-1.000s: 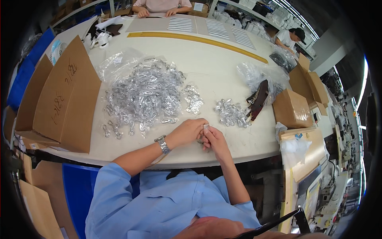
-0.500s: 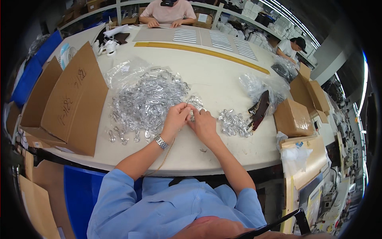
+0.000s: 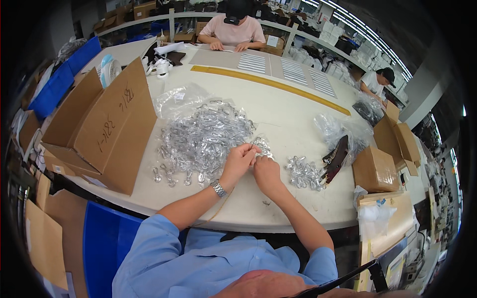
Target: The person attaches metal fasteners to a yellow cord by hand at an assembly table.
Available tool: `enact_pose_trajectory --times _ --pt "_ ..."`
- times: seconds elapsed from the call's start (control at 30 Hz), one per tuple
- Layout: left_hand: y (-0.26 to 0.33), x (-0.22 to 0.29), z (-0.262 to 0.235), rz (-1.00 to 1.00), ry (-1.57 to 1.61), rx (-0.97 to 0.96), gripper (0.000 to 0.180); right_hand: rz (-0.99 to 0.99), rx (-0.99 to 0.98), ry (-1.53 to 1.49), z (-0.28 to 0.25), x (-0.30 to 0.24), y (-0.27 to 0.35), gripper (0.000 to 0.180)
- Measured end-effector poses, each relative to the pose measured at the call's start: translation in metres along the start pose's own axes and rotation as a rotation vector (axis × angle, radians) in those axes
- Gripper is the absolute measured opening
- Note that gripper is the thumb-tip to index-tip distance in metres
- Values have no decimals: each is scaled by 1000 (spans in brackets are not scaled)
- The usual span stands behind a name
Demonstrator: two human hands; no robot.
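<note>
Head view: left hand [image 3: 239, 160] and right hand [image 3: 265, 171] met at the near edge of the big pile of bagged metal clasps [image 3: 201, 136], fingertips pinched together on one small clear packet [image 3: 254, 155]; contents too small to tell. Smaller heap of loose silver clasps [image 3: 303, 173] just right of the hands, open cardboard box [image 3: 99, 124] to the left. Likely mid-unpacking of one piece; next, probably freeing the clasp from its packet, calling for a fine two-handed pull.
</note>
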State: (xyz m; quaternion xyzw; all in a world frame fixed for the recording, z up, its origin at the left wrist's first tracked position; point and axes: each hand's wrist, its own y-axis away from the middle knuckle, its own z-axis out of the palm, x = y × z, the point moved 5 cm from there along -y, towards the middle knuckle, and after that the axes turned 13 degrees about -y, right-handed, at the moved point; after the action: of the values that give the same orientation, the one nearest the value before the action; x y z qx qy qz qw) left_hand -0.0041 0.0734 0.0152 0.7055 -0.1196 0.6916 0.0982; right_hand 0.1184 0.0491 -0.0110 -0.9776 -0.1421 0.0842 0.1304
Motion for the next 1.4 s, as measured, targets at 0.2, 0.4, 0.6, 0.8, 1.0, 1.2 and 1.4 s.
enact_pose_trajectory --times 0.2,0.4,0.6,0.8,1.0,1.2,1.4 --pt "0 1 -5 -18 31 23 21 7 -60 71 3 -3 -9 14" --pt "-4 -2 -3 21 -60 -17 19 88 7 -92 -24 36 -4 11" --pt "6 25 10 402 -535 27 24 51 258 -557 -87 33 29 12" --pt "8 2 28 337 -473 -258 30 152 279 -831 -90 24 63 16" --pt "2 -11 27 250 -462 -377 22 308 226 -999 -81 31 81 13" --pt "8 -11 34 224 -417 -431 20 441 250 -1208 -61 42 90 12" --pt "11 -11 36 223 -463 -458 17 432 323 -1185 -57 43 93 14"
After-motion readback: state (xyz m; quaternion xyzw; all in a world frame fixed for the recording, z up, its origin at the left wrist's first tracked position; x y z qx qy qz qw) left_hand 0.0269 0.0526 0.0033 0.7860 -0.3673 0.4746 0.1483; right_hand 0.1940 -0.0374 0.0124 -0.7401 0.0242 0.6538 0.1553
